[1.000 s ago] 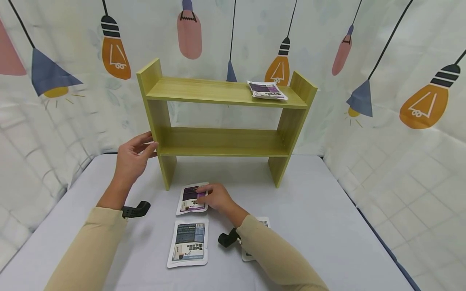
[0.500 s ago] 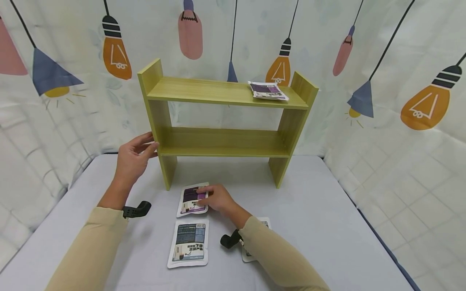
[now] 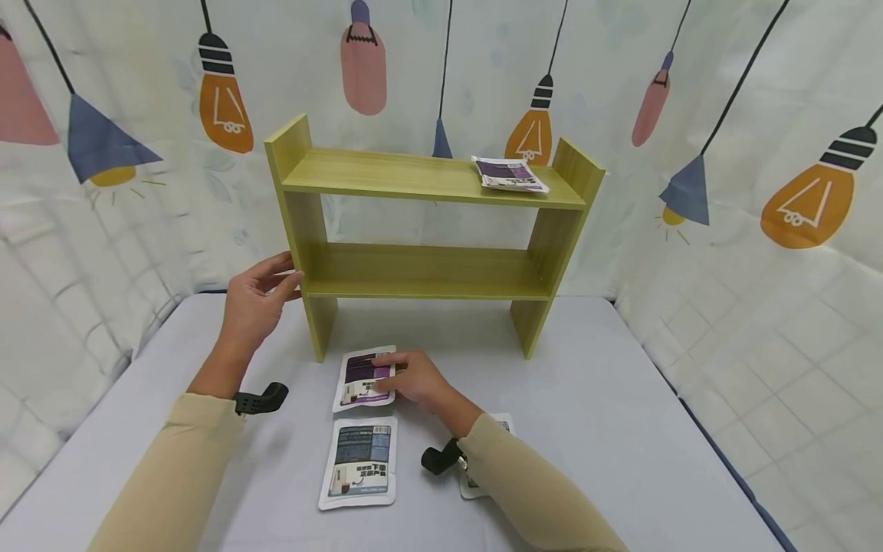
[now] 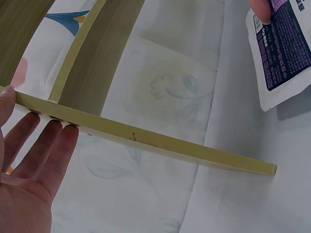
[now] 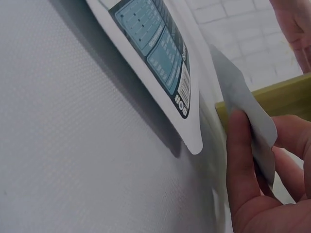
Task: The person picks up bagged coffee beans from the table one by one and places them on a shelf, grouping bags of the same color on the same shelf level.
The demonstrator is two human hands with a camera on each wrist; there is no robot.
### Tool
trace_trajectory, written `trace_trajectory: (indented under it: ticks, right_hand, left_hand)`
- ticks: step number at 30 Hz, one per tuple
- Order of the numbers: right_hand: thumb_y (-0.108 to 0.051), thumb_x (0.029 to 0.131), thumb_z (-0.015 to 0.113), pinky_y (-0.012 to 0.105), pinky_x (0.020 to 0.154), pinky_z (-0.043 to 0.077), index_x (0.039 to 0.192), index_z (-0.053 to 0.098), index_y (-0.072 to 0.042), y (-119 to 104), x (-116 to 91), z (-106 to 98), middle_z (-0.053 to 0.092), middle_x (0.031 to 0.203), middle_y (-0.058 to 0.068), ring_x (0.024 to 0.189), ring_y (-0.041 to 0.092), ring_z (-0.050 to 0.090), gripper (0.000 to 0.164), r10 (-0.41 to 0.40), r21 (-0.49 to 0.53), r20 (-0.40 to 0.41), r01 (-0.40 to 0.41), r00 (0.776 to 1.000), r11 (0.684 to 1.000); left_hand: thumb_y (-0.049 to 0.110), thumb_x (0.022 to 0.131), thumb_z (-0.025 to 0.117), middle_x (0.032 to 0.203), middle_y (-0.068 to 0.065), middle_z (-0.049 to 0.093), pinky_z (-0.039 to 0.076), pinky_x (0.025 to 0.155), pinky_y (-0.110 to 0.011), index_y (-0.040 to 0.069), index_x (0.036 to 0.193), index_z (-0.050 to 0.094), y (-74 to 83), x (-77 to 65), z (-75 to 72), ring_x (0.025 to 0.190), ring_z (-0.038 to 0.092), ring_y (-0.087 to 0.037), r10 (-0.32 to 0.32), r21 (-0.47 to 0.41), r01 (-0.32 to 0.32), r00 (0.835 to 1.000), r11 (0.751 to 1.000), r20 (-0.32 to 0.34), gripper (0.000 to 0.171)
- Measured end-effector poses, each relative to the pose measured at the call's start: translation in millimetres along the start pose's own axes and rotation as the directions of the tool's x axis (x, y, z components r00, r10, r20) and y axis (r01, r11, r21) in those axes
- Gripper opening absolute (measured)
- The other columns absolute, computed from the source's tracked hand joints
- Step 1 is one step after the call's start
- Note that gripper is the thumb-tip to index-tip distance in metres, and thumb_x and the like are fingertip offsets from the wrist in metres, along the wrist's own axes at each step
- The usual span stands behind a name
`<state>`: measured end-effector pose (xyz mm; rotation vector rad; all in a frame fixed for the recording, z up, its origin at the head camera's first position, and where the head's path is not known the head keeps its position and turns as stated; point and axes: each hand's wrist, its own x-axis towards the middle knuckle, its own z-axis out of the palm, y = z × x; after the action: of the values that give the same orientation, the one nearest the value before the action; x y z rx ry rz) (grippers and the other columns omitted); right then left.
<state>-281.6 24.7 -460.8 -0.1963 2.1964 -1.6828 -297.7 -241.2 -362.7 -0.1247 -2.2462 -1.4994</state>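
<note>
My right hand (image 3: 417, 379) pinches the right edge of a white pouch with a purple and dark label (image 3: 359, 376). In the right wrist view the pouch (image 5: 243, 92) is seen edge-on and tilted, thumb on one face and fingers on the other. My left hand (image 3: 257, 299) holds the left side panel of a yellow-green two-tier wooden shelf (image 3: 428, 272). Its thumb lies on the panel's front edge and its fingertips touch the outer face in the left wrist view. A second pouch, with a blue-grey label (image 3: 359, 460), lies flat nearer me on the table.
A third pouch (image 3: 507, 423) lies partly hidden under my right forearm. On the upper shelf's right end rest purple-labelled pouches (image 3: 510, 175). The white-covered table (image 3: 607, 429) runs back to a patterned curtain (image 3: 441, 77) behind the shelf.
Hardly anything differs: both hands keep their holds, and the purple pouch stays in nearly the same spot. The whole view shifts very slightly.
</note>
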Motion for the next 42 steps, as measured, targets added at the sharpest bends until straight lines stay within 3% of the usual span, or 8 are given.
trace_trajectory:
  ticks: [9, 16, 26, 37, 42]
  right_hand:
    - [0.0, 0.081, 0.084, 0.032, 0.076, 0.065, 0.118, 0.079, -0.017, 0, -4, -2, 0.069, 0.12, 0.007, 0.089, 0.019, 0.071, 0.041, -0.013, 0.057, 0.036, 0.011, 0.999, 0.998]
    - [-0.001, 0.083, 0.083, 0.034, 0.08, 0.065, 0.12, 0.078, -0.019, -6, -11, -6, 0.063, 0.131, 0.006, 0.092, 0.02, 0.071, 0.041, -0.007, 0.081, 0.054, 0.003, 0.998, 0.997]
    - [-0.002, 0.083, 0.082, 0.032, 0.083, 0.064, 0.122, 0.077, -0.022, -16, -22, -15, 0.055, 0.144, 0.008, 0.098, 0.019, 0.069, 0.044, -0.02, 0.09, 0.077, 0.013, 0.997, 0.996]
    - [0.009, 0.081, 0.08, 0.035, 0.085, 0.064, 0.124, 0.075, -0.016, -23, -32, -23, 0.052, 0.146, 0.011, 0.098, 0.023, 0.071, 0.049, -0.024, 0.208, 0.11, 0.001, 0.994, 0.978]
    - [0.007, 0.079, 0.083, 0.035, 0.085, 0.064, 0.123, 0.076, -0.017, -28, -38, -27, 0.05, 0.149, 0.01, 0.099, 0.023, 0.07, 0.05, -0.022, 0.209, 0.102, 0.0, 0.995, 0.978]
  left_hand:
    - [0.039, 0.099, 0.066, 0.148, -0.007, 0.059, 0.056, 0.081, -0.009, 0.025, 0.149, 0.056, 0.7, -0.6, -0.1, 0.112, 0.064, 0.0, 0.007, -0.002, -0.007, 1.0, 1.0, 0.002, 0.053]
    - [0.039, 0.099, 0.066, 0.15, -0.007, 0.058, 0.056, 0.081, -0.009, 0.025, 0.15, 0.054, -0.3, 0.2, -1.0, 0.118, 0.065, -0.007, 0.004, 0.005, -0.004, 1.0, 1.0, 0.011, 0.054]
    - [0.034, 0.1, 0.067, 0.148, -0.01, 0.059, 0.057, 0.08, -0.01, 0.021, 0.15, 0.055, -0.8, 1.3, -0.9, 0.108, 0.062, 0.007, 0.007, -0.022, -0.007, 1.0, 1.0, 0.015, 0.053]
    - [0.037, 0.099, 0.067, 0.148, -0.008, 0.059, 0.057, 0.08, -0.01, 0.022, 0.15, 0.055, -0.5, 1.0, -1.3, 0.108, 0.062, 0.006, 0.002, -0.017, -0.001, 1.0, 1.0, 0.023, 0.054]
    - [0.036, 0.1, 0.067, 0.148, -0.009, 0.059, 0.058, 0.08, -0.011, 0.022, 0.15, 0.055, -0.9, 1.1, -1.5, 0.107, 0.062, 0.007, 0.009, -0.027, -0.008, 1.0, 1.0, 0.026, 0.053]
